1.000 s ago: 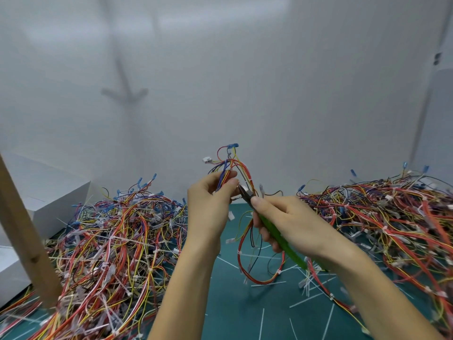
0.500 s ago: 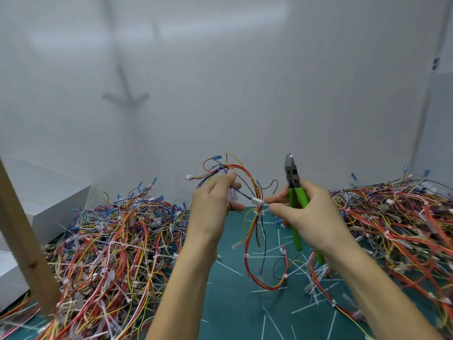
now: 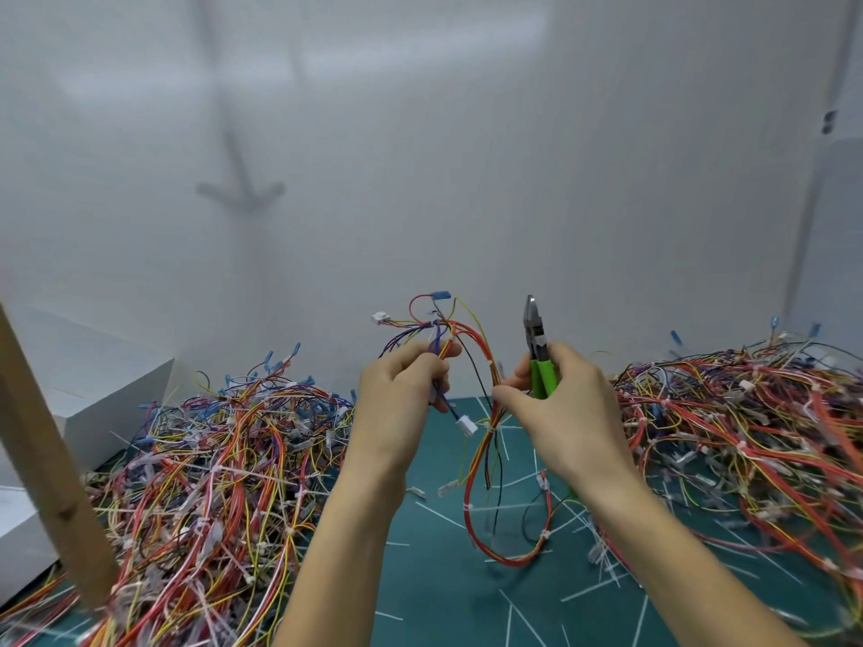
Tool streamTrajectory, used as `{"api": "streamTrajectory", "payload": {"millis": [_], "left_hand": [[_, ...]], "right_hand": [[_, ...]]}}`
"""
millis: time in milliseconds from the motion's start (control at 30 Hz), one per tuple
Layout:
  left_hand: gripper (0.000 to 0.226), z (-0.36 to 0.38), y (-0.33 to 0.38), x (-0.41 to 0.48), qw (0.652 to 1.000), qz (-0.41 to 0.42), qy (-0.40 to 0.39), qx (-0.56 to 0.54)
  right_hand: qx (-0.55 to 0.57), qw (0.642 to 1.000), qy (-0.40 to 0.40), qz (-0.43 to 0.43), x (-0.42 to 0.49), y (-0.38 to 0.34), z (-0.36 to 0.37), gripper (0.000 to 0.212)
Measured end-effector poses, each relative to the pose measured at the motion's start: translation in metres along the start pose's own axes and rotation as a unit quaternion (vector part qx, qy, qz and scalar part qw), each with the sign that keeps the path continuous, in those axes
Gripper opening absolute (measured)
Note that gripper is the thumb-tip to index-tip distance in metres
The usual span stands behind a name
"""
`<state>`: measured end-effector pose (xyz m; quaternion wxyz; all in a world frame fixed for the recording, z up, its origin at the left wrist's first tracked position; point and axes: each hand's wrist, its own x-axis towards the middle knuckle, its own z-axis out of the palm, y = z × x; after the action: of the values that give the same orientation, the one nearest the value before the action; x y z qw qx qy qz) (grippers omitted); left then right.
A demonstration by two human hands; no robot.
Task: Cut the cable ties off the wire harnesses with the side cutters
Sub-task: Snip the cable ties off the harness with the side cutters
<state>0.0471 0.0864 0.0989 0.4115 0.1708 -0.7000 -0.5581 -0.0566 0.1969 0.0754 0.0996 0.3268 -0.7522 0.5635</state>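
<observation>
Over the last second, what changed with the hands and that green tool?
The right hand swung the side cutters away from the wire harness: their nose, which was at the wires beside the left hand, now points straight up, clear of them. The right hand's fingers now also pinch the harness lower down. The left hand still grips the harness top; both wire piles lie as before.

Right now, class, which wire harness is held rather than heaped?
The centre harness: the left hand grips its top, and the right hand, also holding the side cutters, pinches it lower. The rest lie in the left heap and right heap.
</observation>
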Motion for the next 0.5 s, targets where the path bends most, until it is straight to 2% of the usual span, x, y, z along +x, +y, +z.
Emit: {"api": "streamTrajectory", "payload": {"millis": [67,167,333,500], "left_hand": [[0.04,-0.003,-0.002,0.0,1.0,-0.007,0.009,-0.013],[0.027,-0.007,-0.008,0.001,1.0,-0.017,0.003,-0.003],[0.013,-0.009,-0.02,-0.001,0.988,0.026,0.017,0.153],[0.03,-0.005,-0.019,-0.007,0.973,0.092,0.078,0.197]], "right_hand": [[0.054,0.998,-0.012,0.002,0.0,0.0,-0.001,0.025],[0.162,0.986,-0.035,0.026,0.0,0.001,-0.002,0.024],[0.29,0.955,-0.049,0.05,0.002,-0.001,-0.003,0.028],[0.316,0.948,-0.017,0.049,0.003,0.0,0.0,0.028]]}}
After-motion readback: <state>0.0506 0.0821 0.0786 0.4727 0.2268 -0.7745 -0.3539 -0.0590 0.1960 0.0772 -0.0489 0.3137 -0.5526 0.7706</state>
